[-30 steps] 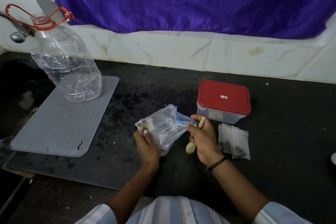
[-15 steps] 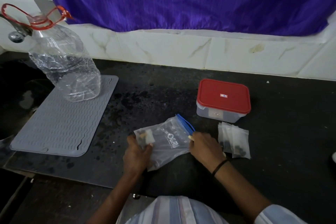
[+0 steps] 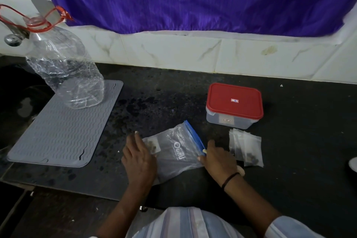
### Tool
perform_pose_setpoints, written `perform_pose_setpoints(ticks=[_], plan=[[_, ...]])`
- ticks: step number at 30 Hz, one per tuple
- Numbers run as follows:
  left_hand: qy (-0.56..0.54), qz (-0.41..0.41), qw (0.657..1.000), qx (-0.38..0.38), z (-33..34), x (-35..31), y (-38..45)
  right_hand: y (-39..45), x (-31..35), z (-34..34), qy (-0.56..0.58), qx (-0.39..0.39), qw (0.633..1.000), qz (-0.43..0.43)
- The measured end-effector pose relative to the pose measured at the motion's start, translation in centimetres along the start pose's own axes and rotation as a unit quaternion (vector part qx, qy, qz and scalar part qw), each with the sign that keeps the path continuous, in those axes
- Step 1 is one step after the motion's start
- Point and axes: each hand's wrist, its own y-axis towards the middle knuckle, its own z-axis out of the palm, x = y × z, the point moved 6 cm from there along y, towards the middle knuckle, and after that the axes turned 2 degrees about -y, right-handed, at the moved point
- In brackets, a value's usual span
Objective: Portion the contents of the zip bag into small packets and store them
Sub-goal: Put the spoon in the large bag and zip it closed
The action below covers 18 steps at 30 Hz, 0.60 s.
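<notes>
- I see the zip bag (image 3: 177,150) lying flat on the dark tabletop (image 3: 301,170), its blue zip strip (image 3: 194,137) toward the container, a small packet (image 3: 153,144) with dark bits showing at its left end; whether that packet lies inside or on top I cannot tell.
- My left hand (image 3: 140,158) rests on the bag's left edge, fingers fairly straight, grip relaxed and apart, pressing rather than pinching.
- My right hand (image 3: 219,157) sits at the zip end, thumb against the blue strip; its fingers curl round a pale spoon-like handle (image 3: 240,170) that peeks out behind the wrist, so that grip is closed on it.
- Filled small packets (image 3: 246,148) lie in a loose pile just right of that hand, in front of the red-lidded container (image 3: 234,105), whose lid is on.
- My judgement: portioning is partly done, and the bag is being flattened or sealed. Next I would open the container and load the packets, which needs the spoon put down.
- Writing: a white round logo with letters on the bag, too blurred to read; small labels on the lid and container wall, illegible.
</notes>
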Motion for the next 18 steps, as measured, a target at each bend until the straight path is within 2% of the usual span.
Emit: perform_pose_setpoints(ticks=[2,3,6,8,10,12,15,18], plan=[[0.005,0.098,0.992,-0.077,-0.7,-1.8,-0.1,-0.3,0.4,-1.0,-0.064,-0.049,0.997,-0.003],[-0.010,0.156,0.984,-0.087,-0.7,-2.9,-0.3,-0.4,1.1,-1.5,-0.084,-0.076,0.993,-0.015],[-0.046,0.260,0.964,-0.028,0.7,-4.8,-0.8,-0.7,3.6,-1.9,-0.099,-0.116,0.982,-0.113],[-0.045,0.282,0.958,0.039,2.0,-5.2,-0.7,-0.7,5.1,-1.8,-0.096,-0.131,0.971,-0.173],[-0.029,0.300,0.951,0.073,3.2,-5.3,-0.7,-0.6,6.3,-1.6,-0.119,-0.145,0.956,-0.225],[0.004,0.303,0.947,0.110,4.6,-5.0,-0.7,0.2,6.9,-0.6,-0.144,-0.096,0.956,-0.238],[0.078,0.289,0.942,0.154,5.5,-4.4,-0.7,2.7,6.0,0.5,-0.115,-0.059,0.974,-0.188],[0.098,0.292,0.932,0.193,5.5,-3.9,-0.5,4.0,4.5,0.8,-0.060,-0.032,0.991,-0.113]])
